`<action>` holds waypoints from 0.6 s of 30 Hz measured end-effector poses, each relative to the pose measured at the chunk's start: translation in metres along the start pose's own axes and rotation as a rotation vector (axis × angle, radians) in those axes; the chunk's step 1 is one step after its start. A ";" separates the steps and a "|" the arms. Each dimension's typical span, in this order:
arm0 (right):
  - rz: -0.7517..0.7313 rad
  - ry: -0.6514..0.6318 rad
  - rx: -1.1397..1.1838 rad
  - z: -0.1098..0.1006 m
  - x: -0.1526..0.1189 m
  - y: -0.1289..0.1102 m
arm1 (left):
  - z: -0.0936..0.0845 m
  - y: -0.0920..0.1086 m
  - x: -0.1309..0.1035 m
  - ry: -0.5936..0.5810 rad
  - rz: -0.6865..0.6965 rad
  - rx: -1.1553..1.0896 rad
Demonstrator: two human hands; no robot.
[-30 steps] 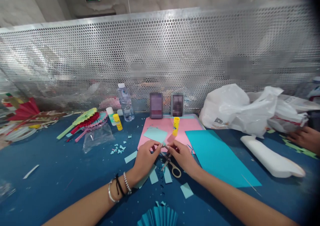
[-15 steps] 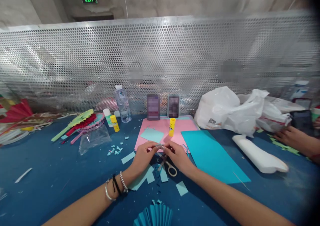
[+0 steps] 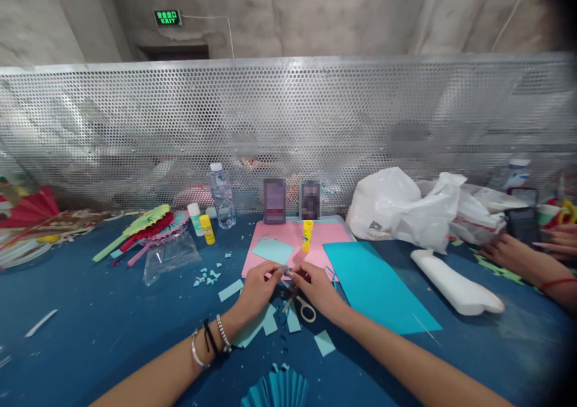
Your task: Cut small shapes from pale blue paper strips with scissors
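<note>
My left hand (image 3: 258, 288) and my right hand (image 3: 319, 289) meet fingertip to fingertip over the near edge of the pink paper (image 3: 293, 231). Both are closed in a pinch around something small, mostly hidden by the fingers. Just under my right hand lie scissors (image 3: 308, 312), one handle loop showing. Light blue paper pieces (image 3: 269, 321) lie around and below the hands. Beyond them, a yellow glue stick (image 3: 307, 238) stands on the pink paper beside a pale blue sheet (image 3: 272, 250). A pleated blue paper fan (image 3: 280, 389) rests at the front edge of view.
To the right lie a bright blue sheet (image 3: 383, 293), a white object (image 3: 455, 284) and plastic bags (image 3: 383, 205); a co-worker's hand (image 3: 514, 257) is beyond. Paper fans (image 3: 148, 223), glue sticks (image 3: 207, 229) and a water bottle (image 3: 222, 196) occupy the left. Perforated metal (image 3: 288, 118) borders the back.
The camera view has tilted slightly upward and shifted right. My hands stay together in their pinch, with only small finger movement. More of the co-worker's hands shows at the right.
</note>
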State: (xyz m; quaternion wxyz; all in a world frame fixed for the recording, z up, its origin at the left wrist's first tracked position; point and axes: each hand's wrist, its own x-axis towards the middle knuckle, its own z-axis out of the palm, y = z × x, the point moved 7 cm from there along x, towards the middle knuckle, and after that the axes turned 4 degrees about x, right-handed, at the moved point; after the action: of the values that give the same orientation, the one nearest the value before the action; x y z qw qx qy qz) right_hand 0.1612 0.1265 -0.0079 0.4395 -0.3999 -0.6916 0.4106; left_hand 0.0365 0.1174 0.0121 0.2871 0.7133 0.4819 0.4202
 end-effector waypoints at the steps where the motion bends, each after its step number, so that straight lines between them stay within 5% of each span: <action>1: -0.002 0.002 -0.004 0.000 0.000 0.000 | 0.000 0.000 0.000 -0.001 0.000 0.005; 18: -0.020 0.014 -0.067 -0.003 -0.002 -0.003 | -0.002 -0.004 0.001 0.007 -0.036 0.035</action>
State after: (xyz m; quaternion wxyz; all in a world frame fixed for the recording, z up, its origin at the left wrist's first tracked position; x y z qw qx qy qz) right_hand 0.1637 0.1238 -0.0050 0.4347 -0.4105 -0.7058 0.3799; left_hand 0.0335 0.1196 0.0102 0.2804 0.7079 0.5029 0.4091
